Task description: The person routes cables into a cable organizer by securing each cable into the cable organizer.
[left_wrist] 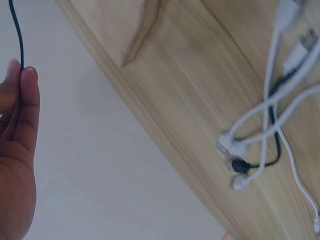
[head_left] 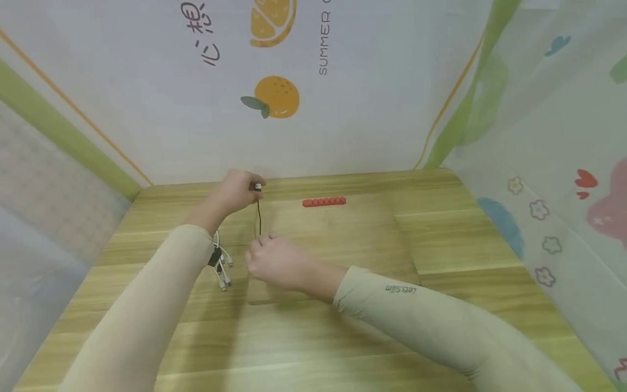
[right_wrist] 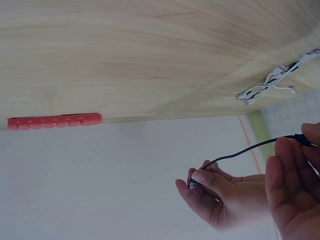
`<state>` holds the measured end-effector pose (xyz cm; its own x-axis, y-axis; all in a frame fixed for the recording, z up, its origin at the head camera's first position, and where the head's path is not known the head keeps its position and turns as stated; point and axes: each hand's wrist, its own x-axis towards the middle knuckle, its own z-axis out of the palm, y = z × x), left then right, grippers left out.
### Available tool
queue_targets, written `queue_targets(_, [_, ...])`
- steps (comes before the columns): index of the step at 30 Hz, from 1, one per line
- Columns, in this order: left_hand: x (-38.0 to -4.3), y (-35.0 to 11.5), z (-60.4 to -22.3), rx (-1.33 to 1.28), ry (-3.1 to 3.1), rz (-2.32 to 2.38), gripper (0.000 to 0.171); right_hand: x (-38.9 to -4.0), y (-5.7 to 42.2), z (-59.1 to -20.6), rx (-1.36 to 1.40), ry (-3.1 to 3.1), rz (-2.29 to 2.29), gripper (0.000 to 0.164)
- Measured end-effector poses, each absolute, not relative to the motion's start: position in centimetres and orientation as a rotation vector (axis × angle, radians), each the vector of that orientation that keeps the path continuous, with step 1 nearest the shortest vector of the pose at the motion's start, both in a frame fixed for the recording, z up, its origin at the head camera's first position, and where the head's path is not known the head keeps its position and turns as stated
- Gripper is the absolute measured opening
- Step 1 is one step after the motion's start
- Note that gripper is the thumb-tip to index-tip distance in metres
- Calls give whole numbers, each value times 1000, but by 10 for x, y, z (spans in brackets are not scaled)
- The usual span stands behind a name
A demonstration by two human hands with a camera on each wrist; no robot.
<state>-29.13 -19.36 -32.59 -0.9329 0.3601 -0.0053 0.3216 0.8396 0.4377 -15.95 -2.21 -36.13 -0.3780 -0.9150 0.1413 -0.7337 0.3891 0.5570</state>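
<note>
A short black USB cable (head_left: 259,216) is stretched between both hands above the wooden board. My left hand (head_left: 237,190) pinches it at the end with the metal USB plug (right_wrist: 193,185), near the table's far edge. Closer to me, my right hand (head_left: 278,262) holds the other end, its black connector (right_wrist: 302,139) between thumb and fingers. In the left wrist view, the cable leaves the fingertips of the left hand (left_wrist: 20,145) upward. A red cable holder strip (head_left: 324,202) with a row of notches lies at the board's far side, right of both hands.
Several white and black cables (left_wrist: 270,120) lie in a loose bundle on the table, left of the board and partly behind the left sleeve (head_left: 171,261). The thin wooden board (head_left: 352,239) rests on the wood-grain table (head_left: 460,234). A printed white curtain (head_left: 372,109) hangs behind.
</note>
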Motion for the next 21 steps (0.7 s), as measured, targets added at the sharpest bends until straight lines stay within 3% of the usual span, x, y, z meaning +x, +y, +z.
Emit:
queue_targets(14, [-305, -142, -331, 634, 3110, 604, 35, -175, 22, -371, 1308, -2432, -499, 22])
queue_targets(21, [-304, -124, -337, 636, 3197, 507, 25, -181, 33, -373, 1297, -2530, -402, 19])
